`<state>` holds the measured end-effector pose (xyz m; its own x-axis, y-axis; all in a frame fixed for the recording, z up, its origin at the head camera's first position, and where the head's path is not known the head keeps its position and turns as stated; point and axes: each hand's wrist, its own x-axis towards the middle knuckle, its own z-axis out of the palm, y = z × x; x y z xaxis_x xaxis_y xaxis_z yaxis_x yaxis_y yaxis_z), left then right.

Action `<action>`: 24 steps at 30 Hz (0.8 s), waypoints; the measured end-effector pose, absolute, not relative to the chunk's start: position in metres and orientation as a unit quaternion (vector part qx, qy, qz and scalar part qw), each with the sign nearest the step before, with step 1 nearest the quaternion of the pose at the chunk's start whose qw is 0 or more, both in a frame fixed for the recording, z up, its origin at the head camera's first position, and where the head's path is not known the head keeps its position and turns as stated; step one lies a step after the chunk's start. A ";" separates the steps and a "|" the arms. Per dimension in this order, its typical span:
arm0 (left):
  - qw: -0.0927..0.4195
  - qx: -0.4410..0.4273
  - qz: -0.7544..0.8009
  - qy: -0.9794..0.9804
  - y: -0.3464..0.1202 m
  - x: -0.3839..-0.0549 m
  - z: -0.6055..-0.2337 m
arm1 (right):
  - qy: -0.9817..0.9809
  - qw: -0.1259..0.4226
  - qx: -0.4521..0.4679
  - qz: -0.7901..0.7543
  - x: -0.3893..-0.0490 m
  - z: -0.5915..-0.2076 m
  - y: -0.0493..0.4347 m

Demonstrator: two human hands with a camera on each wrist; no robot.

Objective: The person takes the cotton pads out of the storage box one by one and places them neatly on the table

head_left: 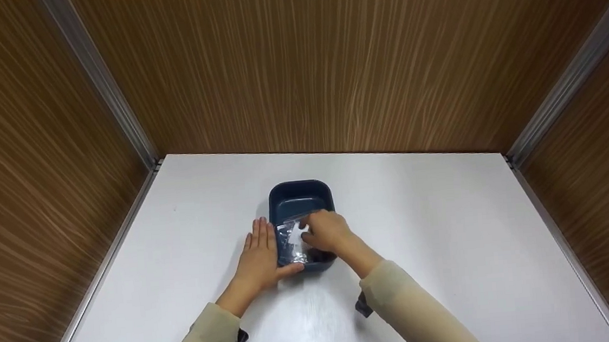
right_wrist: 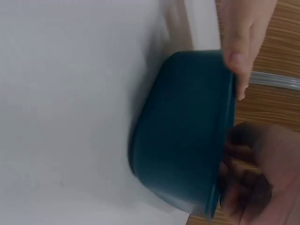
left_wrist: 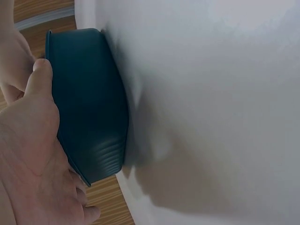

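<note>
A dark blue rectangular tub (head_left: pixel 300 190) stands on the white table. Inside its near half is a clear plastic bag (head_left: pixel 295 242) with white patches. My left hand (head_left: pixel 257 261) rests against the tub's left side, fingers straight, thumb laid along the near rim. The left wrist view shows that thumb (left_wrist: pixel 41 77) at the tub's edge. Over the tub's right rim reaches my right hand (head_left: pixel 328 231), its fingers curled and pinching at the bag. In the right wrist view these fingers (right_wrist: pixel 239 187) are blurred and dip behind the tub wall (right_wrist: pixel 183 136).
Wood-grain panels (head_left: pixel 296 63) enclose the white table (head_left: pixel 423 227) at the back and both sides, with metal strips (head_left: pixel 107 83) at the corners. A small black piece (head_left: pixel 364 305) hangs beneath the right sleeve, another (head_left: pixel 241 339) beneath the left.
</note>
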<state>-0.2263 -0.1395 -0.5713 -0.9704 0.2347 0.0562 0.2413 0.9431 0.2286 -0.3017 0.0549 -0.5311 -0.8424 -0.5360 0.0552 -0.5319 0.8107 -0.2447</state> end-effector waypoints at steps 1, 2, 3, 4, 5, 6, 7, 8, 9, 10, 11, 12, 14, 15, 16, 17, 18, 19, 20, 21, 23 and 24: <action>0.017 -0.121 -0.118 -0.985 -0.140 -0.227 -0.571 | 0.944 0.009 -0.307 -0.124 -0.304 -0.532 0.054; 0.017 -0.122 -0.118 -0.985 -0.140 -0.227 -0.571 | 0.936 0.015 -0.331 -0.116 -0.307 -0.534 0.053; 0.016 -0.122 -0.119 -0.985 -0.140 -0.227 -0.571 | 0.929 0.025 -0.353 -0.106 -0.310 -0.535 0.053; 0.017 -0.122 -0.120 -0.985 -0.140 -0.227 -0.571 | 0.923 0.039 -0.372 -0.094 -0.312 -0.537 0.052; 0.017 -0.123 -0.123 -0.985 -0.140 -0.227 -0.572 | 0.916 0.055 -0.389 -0.079 -0.314 -0.540 0.051; 0.012 -0.121 -0.123 -0.985 -0.140 -0.226 -0.572 | 0.911 0.072 -0.403 -0.060 -0.315 -0.542 0.050; 0.008 -0.119 -0.122 -0.985 -0.140 -0.226 -0.572 | 0.905 0.091 -0.413 -0.043 -0.316 -0.544 0.050; 0.005 -0.117 -0.122 -0.986 -0.140 -0.225 -0.572 | 0.900 0.105 -0.422 -0.028 -0.316 -0.546 0.049; 0.004 -0.115 -0.124 -0.986 -0.140 -0.225 -0.572 | 0.897 0.116 -0.427 -0.015 -0.316 -0.548 0.048; 0.005 -0.115 -0.127 -0.985 -0.140 -0.224 -0.572 | 0.894 0.122 -0.430 -0.007 -0.316 -0.549 0.048; 0.004 -0.114 -0.128 -0.985 -0.140 -0.224 -0.572 | 0.894 0.124 -0.431 0.002 -0.316 -0.550 0.047; 0.002 -0.113 -0.127 -0.985 -0.141 -0.224 -0.572 | 0.895 0.121 -0.429 0.007 -0.315 -0.550 0.047; 0.007 -0.115 -0.132 -0.985 -0.140 -0.224 -0.572 | 0.900 0.108 -0.421 0.015 -0.316 -0.550 0.046; 0.008 -0.116 -0.133 -0.984 -0.140 -0.224 -0.572 | 0.903 0.099 -0.418 0.017 -0.316 -0.550 0.046; 0.009 -0.116 -0.131 -0.985 -0.141 -0.225 -0.572 | 0.905 0.089 -0.415 0.020 -0.317 -0.550 0.046; 0.010 -0.117 -0.129 -0.985 -0.141 -0.225 -0.573 | 0.908 0.081 -0.411 0.022 -0.318 -0.550 0.045; 0.011 -0.117 -0.129 -0.985 -0.141 -0.226 -0.574 | 0.910 0.078 -0.406 0.022 -0.319 -0.549 0.045; 0.014 -0.117 -0.128 -0.985 -0.141 -0.226 -0.575 | 0.912 0.076 -0.401 0.023 -0.320 -0.548 0.045; 0.015 -0.117 -0.129 -0.985 -0.141 -0.227 -0.575 | 0.914 0.075 -0.399 0.023 -0.321 -0.548 0.045; 0.018 -0.117 -0.127 -0.985 -0.141 -0.227 -0.576 | 0.914 0.077 -0.397 0.019 -0.322 -0.547 0.045; 0.022 -0.118 -0.126 -0.985 -0.142 -0.228 -0.578 | 0.913 0.091 -0.397 0.006 -0.323 -0.544 0.045; 0.022 -0.118 -0.125 -0.985 -0.142 -0.228 -0.578 | 0.911 0.101 -0.400 -0.005 -0.324 -0.543 0.046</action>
<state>-0.2280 -0.1425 -0.5781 -0.9713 0.2269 0.0719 0.2376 0.9411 0.2406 -0.3238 0.0455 -0.5430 -0.6605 -0.7292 -0.1788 -0.7270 0.6807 -0.0903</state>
